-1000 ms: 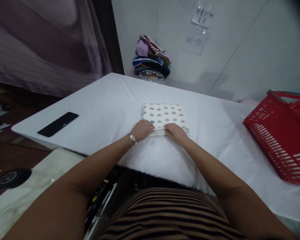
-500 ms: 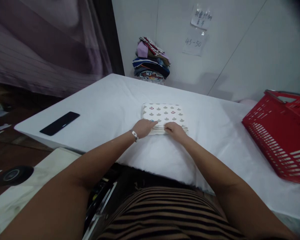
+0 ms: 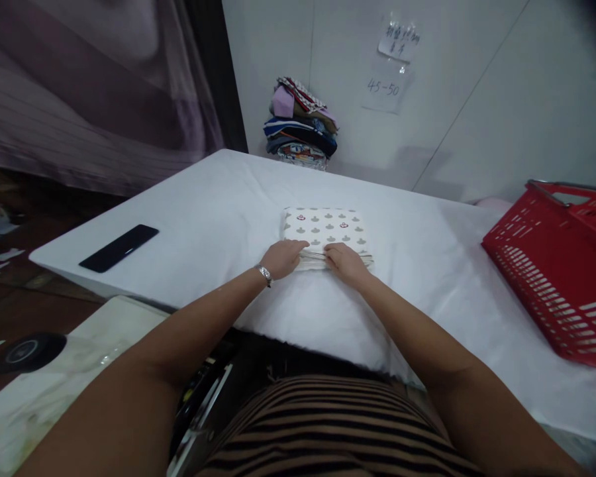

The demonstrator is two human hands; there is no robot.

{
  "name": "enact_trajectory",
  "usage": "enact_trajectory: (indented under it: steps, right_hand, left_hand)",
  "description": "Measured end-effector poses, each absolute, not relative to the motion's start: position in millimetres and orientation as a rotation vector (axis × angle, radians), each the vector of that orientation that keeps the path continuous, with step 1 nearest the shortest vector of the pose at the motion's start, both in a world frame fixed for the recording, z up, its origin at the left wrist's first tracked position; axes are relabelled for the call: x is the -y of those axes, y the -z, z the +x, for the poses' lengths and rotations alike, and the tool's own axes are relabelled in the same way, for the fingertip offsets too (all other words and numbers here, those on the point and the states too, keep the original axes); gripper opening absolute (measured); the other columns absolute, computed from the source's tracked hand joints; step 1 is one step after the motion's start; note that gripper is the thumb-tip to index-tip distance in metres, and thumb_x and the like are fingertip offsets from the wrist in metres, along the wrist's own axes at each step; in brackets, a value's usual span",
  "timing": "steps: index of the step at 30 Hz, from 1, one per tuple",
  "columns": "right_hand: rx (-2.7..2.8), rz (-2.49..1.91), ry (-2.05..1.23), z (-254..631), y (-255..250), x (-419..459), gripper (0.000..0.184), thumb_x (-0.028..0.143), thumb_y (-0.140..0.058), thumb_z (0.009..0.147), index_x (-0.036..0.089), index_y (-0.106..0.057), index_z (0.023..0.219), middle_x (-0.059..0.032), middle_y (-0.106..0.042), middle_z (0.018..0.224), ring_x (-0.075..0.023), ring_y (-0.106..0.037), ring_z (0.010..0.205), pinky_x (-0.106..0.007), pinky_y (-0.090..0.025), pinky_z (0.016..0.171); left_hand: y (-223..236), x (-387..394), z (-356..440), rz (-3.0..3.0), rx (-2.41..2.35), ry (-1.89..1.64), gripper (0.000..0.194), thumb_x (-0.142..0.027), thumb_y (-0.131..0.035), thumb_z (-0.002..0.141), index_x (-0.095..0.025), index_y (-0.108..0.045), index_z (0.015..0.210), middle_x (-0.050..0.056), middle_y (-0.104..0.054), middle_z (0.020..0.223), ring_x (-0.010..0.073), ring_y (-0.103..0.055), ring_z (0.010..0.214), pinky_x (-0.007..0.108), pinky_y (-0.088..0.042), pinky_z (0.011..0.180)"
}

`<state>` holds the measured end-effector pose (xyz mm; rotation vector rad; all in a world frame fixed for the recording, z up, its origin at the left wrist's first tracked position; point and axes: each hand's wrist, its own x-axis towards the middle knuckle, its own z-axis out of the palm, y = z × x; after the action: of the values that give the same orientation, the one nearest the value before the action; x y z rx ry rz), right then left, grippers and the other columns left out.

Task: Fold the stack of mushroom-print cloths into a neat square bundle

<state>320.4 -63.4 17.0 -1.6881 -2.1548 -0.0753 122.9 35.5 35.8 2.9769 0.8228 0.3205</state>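
The cloth (image 3: 322, 225) lies folded on the white table (image 3: 208, 218), and I take it as the mark for all other places. On the near side of the cloth, a strip of table comes before the front edge and the person's striped shirt (image 3: 338, 417). On its far side, another strip goes to the back edge; beyond this edge the stack of clothes (image 3: 300, 126) stands, by the wall (image 3: 451, 53). To the left of the cloth, a wide stretch of table leads to the dark slab (image 3: 119, 248), which lies well apart, near the left corner. To the right, a stretch also wide goes until the red basket (image 3: 546, 271).

The cloth has its long axis from left to right, as it appears, and its edge with many layers faces the person. Which way its print points, I cannot tell.

The left hand (image 3: 282, 258), with a bracelet (image 3: 264, 274) on the wrist, touches the near left corner of the cloth; its fingers are together, reaching toward the right. The right hand (image 3: 346, 264) touches the near edge of the cloth, right of its middle, with fingers bent. The hands are close but apart. The thumbs are not clear, so I cannot tell if either hand pinches the layers or only presses them
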Motion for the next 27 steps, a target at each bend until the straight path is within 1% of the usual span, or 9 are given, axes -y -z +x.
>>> enact_trajectory:
  steps: [2, 4, 7, 9, 12, 14, 20, 25, 27]
  right_hand:
    - [2.151, -1.651, 0.068, 321.5, -15.9, 65.0, 0.018, 0.021, -0.043, 0.089, 0.018, -0.059, 0.095, -0.0097, -0.06, 0.11, -0.0208, -0.051, 0.103, -0.035, -0.043, 0.087]
    - [2.147, -1.631, 0.069, 322.2, -15.1, 66.3, 0.018, 0.021, -0.042, 0.09, 0.017, -0.059, 0.095, -0.0096, -0.061, 0.109, -0.0209, -0.052, 0.101, -0.036, -0.044, 0.086]
    - [2.164, -1.623, 0.086, 322.5, -14.5, 67.3, 0.019, 0.021, -0.041, 0.09, 0.017, -0.058, 0.096, -0.0098, -0.061, 0.109, -0.0214, -0.053, 0.1, -0.036, -0.044, 0.086]
    - [2.18, -1.628, 0.101, 322.6, -13.8, 67.9, 0.02, 0.021, -0.04, 0.091, 0.017, -0.058, 0.097, -0.0101, -0.061, 0.11, -0.0217, -0.053, 0.101, -0.037, -0.043, 0.085]
    - [2.184, -1.653, 0.118, 322.7, -12.4, 69.4, 0.022, 0.021, -0.039, 0.091, 0.016, -0.059, 0.1, -0.0102, -0.061, 0.111, -0.0215, -0.052, 0.103, -0.036, -0.043, 0.086]
    - [2.193, -1.671, 0.122, 322.5, -11.4, 70.7, 0.023, 0.021, -0.039, 0.091, 0.016, -0.059, 0.101, -0.0101, -0.062, 0.11, -0.0214, -0.052, 0.103, -0.035, -0.043, 0.086]
    - [2.197, -1.693, 0.127, 321.2, -6.7, 73.5, 0.024, 0.021, -0.039, 0.092, 0.015, -0.06, 0.102, -0.0101, -0.063, 0.107, -0.022, -0.054, 0.101, -0.035, -0.042, 0.086]
    - [2.143, -1.673, 0.161, 321.5, 4.1, 78.9, 0.033, 0.02, -0.037, 0.092, 0.017, -0.052, 0.121, -0.0109, -0.061, 0.113, -0.0216, -0.054, 0.102, -0.038, -0.041, 0.089]
    - [2.127, -1.647, 0.174, 320.9, 8.5, 82.0, 0.034, 0.018, -0.037, 0.091, 0.018, -0.052, 0.122, -0.0104, -0.06, 0.116, -0.0212, -0.052, 0.107, -0.039, -0.041, 0.092]
  left_hand:
    - [-35.6, -31.9, 121.7, 3.025, -0.772, -0.333, 0.039, -0.01, -0.04, 0.08, -0.02, -0.053, 0.116, 0.005, -0.063, 0.11, 0.0185, -0.057, 0.098, 0.031, -0.043, 0.084]
    - [-35.5, -28.7, 121.0, 3.07, -0.725, -0.371, 0.036, -0.009, -0.04, 0.081, -0.019, -0.055, 0.112, 0.006, -0.062, 0.11, 0.0183, -0.057, 0.095, 0.031, -0.043, 0.08]
    - [-34.4, -26.5, 121.1, 3.133, -0.705, -0.456, 0.027, -0.011, -0.042, 0.082, -0.017, -0.057, 0.104, 0.007, -0.06, 0.111, 0.019, -0.057, 0.091, 0.032, -0.043, 0.073]
    - [-32.4, -26.7, 121.1, 3.191, -0.693, -0.493, 0.021, -0.013, -0.043, 0.083, -0.017, -0.06, 0.094, 0.007, -0.062, 0.101, 0.0198, -0.056, 0.087, 0.032, -0.042, 0.071]
    - [-27.7, -27.3, 119.4, 3.258, -0.659, -0.544, 0.019, -0.013, -0.043, 0.084, -0.018, -0.061, 0.083, 0.006, -0.062, 0.084, 0.0203, -0.055, 0.082, 0.034, -0.04, 0.07]
    - [-24.8, -27.0, 117.3, 3.254, -0.632, -0.597, 0.019, -0.012, -0.043, 0.084, -0.018, -0.061, 0.082, 0.006, -0.061, 0.081, 0.0199, -0.054, 0.081, 0.034, -0.039, 0.071]
    - [-22.5, -22.9, 113.8, 3.212, -0.634, -0.651, 0.017, -0.014, -0.046, 0.083, -0.018, -0.062, 0.086, 0.006, -0.063, 0.083, 0.0203, -0.054, 0.085, 0.034, -0.038, 0.074]
    - [-18.1, -19.0, 110.8, 3.184, -0.663, -0.619, 0.018, -0.014, -0.045, 0.084, -0.018, -0.062, 0.089, 0.006, -0.063, 0.089, 0.0204, -0.054, 0.088, 0.035, -0.039, 0.074]
    - [-16.2, -17.0, 107.7, 3.156, -0.675, -0.623, 0.021, -0.015, -0.043, 0.086, -0.018, -0.063, 0.092, 0.007, -0.063, 0.093, 0.0201, -0.053, 0.091, 0.035, -0.039, 0.076]
